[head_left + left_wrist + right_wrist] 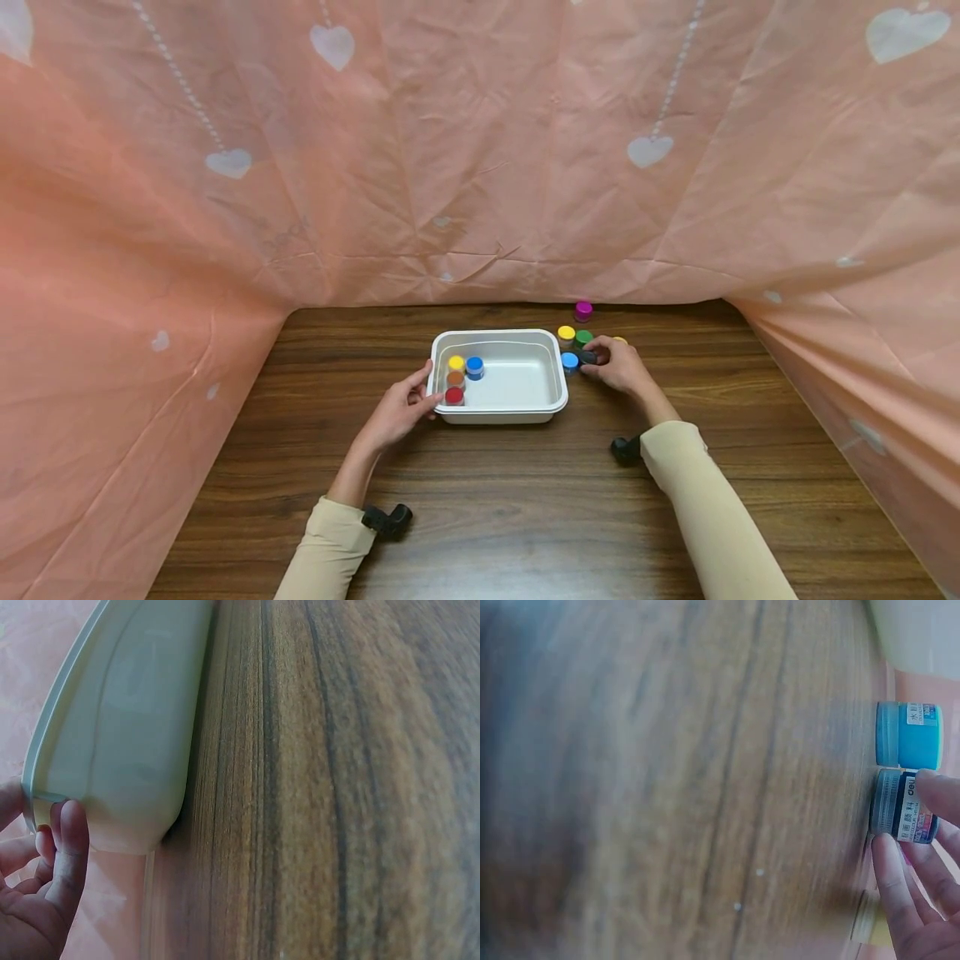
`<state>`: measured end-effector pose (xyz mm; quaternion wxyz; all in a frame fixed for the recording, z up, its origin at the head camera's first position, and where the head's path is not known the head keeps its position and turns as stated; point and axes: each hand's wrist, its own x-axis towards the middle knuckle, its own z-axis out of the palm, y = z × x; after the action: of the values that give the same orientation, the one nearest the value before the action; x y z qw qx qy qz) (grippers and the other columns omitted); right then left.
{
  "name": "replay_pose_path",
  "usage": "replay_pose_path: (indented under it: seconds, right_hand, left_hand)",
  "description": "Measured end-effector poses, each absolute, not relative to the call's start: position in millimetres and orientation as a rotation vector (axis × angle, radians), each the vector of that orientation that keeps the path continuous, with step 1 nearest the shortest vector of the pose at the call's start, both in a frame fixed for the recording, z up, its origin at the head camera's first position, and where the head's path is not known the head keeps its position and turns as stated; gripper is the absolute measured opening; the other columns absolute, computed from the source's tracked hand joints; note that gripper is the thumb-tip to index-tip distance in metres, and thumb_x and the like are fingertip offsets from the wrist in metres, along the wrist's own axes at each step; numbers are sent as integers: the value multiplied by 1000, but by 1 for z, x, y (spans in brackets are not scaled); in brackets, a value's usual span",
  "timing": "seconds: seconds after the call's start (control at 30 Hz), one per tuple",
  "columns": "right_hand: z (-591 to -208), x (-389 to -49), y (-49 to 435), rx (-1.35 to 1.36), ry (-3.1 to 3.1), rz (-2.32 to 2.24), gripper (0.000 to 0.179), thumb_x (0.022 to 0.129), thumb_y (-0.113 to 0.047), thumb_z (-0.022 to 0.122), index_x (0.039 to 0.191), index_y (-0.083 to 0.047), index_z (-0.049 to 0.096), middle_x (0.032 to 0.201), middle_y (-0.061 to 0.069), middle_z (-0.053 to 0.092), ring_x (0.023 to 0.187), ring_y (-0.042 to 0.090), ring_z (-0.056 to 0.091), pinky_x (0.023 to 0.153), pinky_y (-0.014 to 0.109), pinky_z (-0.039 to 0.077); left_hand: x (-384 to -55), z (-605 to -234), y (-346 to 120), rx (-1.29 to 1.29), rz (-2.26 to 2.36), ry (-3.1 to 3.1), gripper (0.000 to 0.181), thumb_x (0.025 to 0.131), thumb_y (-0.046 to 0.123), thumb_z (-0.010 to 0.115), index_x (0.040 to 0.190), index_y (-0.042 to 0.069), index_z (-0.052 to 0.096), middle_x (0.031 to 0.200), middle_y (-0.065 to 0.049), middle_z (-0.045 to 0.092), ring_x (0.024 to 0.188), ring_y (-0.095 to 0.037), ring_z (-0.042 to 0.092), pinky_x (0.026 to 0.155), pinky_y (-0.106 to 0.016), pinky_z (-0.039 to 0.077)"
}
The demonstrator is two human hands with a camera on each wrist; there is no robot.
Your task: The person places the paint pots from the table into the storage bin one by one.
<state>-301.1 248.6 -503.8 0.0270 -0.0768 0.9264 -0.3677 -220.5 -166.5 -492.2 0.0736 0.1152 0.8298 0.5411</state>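
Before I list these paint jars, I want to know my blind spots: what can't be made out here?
Head view: most of the yellow-lidded jar, behind the right hand.
Head view: any lettering on the red-lidded jar, too small to read.
Right wrist view: part of the black paint jar, behind the fingers.
Left wrist view: the inside of the white tray, hidden by its wall; its far end, cut off by the top edge.
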Motion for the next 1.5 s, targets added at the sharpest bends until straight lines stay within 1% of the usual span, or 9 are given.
replay_pose_path:
  seconds: [0.2, 0.3, 0.43, 0.6, 0.73, 0.93, 1.23, 1.37, 1.5]
  right_hand:
    - [-501, -297, 250, -228, 2865, -1193, 38, 93, -15, 78, 124, 2, 66, 115, 26, 68, 106, 39, 65, 95, 51, 55]
    - [-497, -294, 251, -213, 2868, -1225, 38, 93, -15, 78, 125, 1, 66, 117, 26, 67, 107, 39, 65, 96, 52, 55]
    - [-489, -292, 253, -228, 2873, -1242, 40, 95, -17, 77, 129, 0, 64, 124, 27, 65, 112, 42, 65, 97, 54, 56]
    - [-477, -290, 254, -248, 2852, -1258, 43, 99, -19, 72, 138, -5, 63, 131, 25, 62, 118, 42, 60, 94, 52, 59]
    - [-472, -289, 254, -247, 2858, -1290, 40, 100, -20, 70, 136, -4, 64, 130, 25, 63, 118, 43, 61, 92, 51, 59]
    - [-468, -286, 249, -240, 2884, -1347, 37, 98, -23, 74, 128, -4, 66, 127, 25, 66, 116, 43, 63, 96, 53, 58]
    - [-459, -283, 243, -225, 2911, -1399, 41, 94, -34, 78, 125, -8, 70, 122, 19, 68, 108, 34, 65, 85, 33, 55]
    - [-453, -281, 238, -241, 2881, -1472, 42, 92, -33, 81, 124, -8, 71, 122, 19, 67, 106, 33, 66, 82, 25, 55]
    - [-449, -278, 230, -273, 2835, -1553, 42, 91, -29, 82, 123, -5, 71, 120, 20, 69, 104, 31, 69, 77, 16, 55]
  left_hand:
    - [-221, -494, -166, 372, 1660, 2473, 67, 102, 9, 66, 159, -2, 33, 87, -8, 54, 73, -19, 63, 77, -46, 65]
    - [-221, -493, -165, 376, 1663, 2463, 67, 101, 9, 67, 160, 0, 34, 88, -7, 54, 75, -19, 63, 79, -47, 64]
    - [-221, -493, -165, 380, 1672, 2455, 67, 101, 9, 67, 159, -1, 34, 88, -8, 53, 76, -24, 63, 79, -49, 64]
    - [-221, -494, -165, 360, 1694, 2450, 68, 101, 8, 67, 159, -1, 34, 88, -7, 53, 77, -30, 64, 78, -48, 64]
    - [-222, -494, -165, 359, 1683, 2461, 67, 101, 8, 67, 159, -2, 34, 87, -8, 53, 74, -25, 64, 77, -47, 64]
    - [-221, -492, -165, 355, 1673, 2466, 67, 101, 8, 67, 159, -2, 34, 87, -8, 53, 73, -21, 63, 77, -48, 64]
    - [-221, -492, -164, 366, 1674, 2456, 67, 101, 8, 67, 159, -2, 34, 88, -8, 53, 75, -26, 64, 78, -50, 64]
    - [-220, -492, -163, 364, 1681, 2451, 67, 101, 8, 67, 159, -2, 34, 88, -8, 53, 76, -28, 63, 78, -50, 64]
    - [-220, -492, -163, 361, 1684, 2453, 67, 101, 9, 67, 159, -2, 34, 88, -8, 53, 74, -23, 63, 78, -50, 64]
